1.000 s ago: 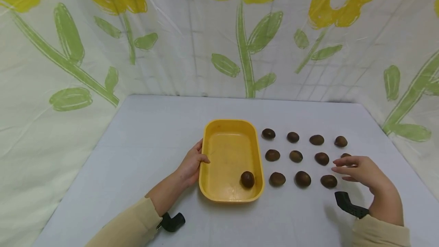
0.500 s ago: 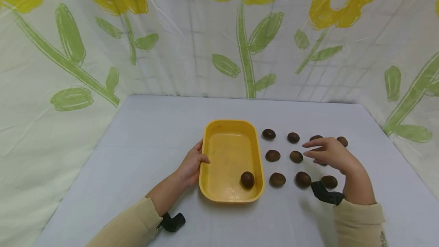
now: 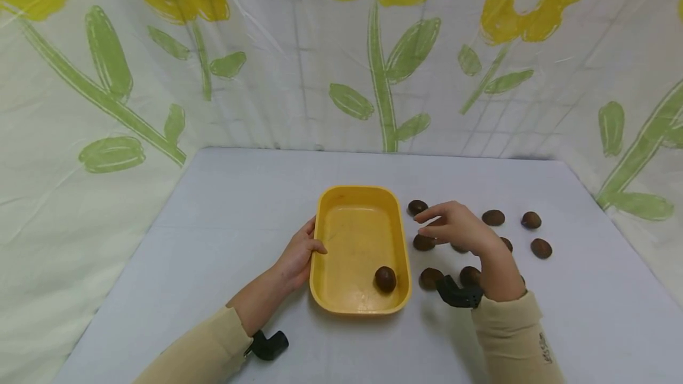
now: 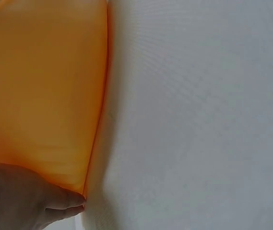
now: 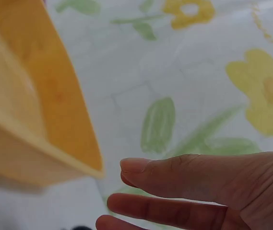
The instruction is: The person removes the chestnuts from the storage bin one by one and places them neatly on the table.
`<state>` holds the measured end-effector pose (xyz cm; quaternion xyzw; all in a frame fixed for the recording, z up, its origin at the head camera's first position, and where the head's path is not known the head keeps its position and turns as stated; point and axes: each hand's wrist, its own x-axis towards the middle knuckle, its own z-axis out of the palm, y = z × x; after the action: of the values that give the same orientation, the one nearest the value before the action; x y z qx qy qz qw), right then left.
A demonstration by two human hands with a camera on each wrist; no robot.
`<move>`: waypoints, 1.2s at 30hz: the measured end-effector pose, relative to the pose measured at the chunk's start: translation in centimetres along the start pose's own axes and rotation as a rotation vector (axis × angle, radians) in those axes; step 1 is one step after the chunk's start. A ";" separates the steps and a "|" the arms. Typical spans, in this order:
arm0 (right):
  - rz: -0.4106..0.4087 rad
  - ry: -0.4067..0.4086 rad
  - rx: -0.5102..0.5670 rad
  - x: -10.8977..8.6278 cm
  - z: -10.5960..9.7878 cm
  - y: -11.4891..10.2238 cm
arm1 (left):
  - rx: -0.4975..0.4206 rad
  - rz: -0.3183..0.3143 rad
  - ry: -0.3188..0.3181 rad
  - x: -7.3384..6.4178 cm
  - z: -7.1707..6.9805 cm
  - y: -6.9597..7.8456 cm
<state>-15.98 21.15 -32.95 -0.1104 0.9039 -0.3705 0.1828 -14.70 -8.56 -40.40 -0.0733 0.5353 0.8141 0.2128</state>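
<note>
My left hand (image 3: 294,258) holds the left rim of a yellow plastic tray (image 3: 349,230), thumb over the inner side. In the left wrist view, the fingers (image 4: 62,197) pinch the edge of the tray (image 4: 45,96). One dark brown egg-shaped thing, perhaps a fruit (image 3: 385,280), lies in the tray's front right corner. My right hand (image 3: 460,229) hovers right of the tray over the rows of similar brown ovals, nearest the back left oval (image 3: 418,207) and the one in front of it (image 3: 424,242). In the right wrist view, thumb and fingers (image 5: 174,179) are apart and hold nothing.
Several more brown ovals lie in rows on the white table (image 3: 240,194), such as the far right one (image 3: 530,220). My right hand and forearm partly hide some of them. Behind the table hangs a white curtain (image 3: 267,76) with yellow flowers.
My right hand has moved left across the rows of brown ovals, from the right side to near the tray. The left hand and the tray have stayed in place.
</note>
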 end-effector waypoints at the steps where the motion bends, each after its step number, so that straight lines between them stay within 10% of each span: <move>1: -0.007 -0.005 -0.006 0.2 0.4 -0.3 | 0.000 -0.001 0.001 0.0 0.0 0.0; 14: -0.116 -0.002 -0.132 1.6 2.9 -3.4 | -0.001 0.007 -0.008 0.0 -0.1 -0.1; 36: 0.026 -0.371 -0.309 3.6 8.3 -5.8 | 0.004 0.007 -0.022 -0.1 -0.1 0.1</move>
<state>-15.44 10.69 -35.20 -0.1917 0.9022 -0.1990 0.3313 -14.65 -8.67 -40.33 -0.0623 0.5347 0.8146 0.2159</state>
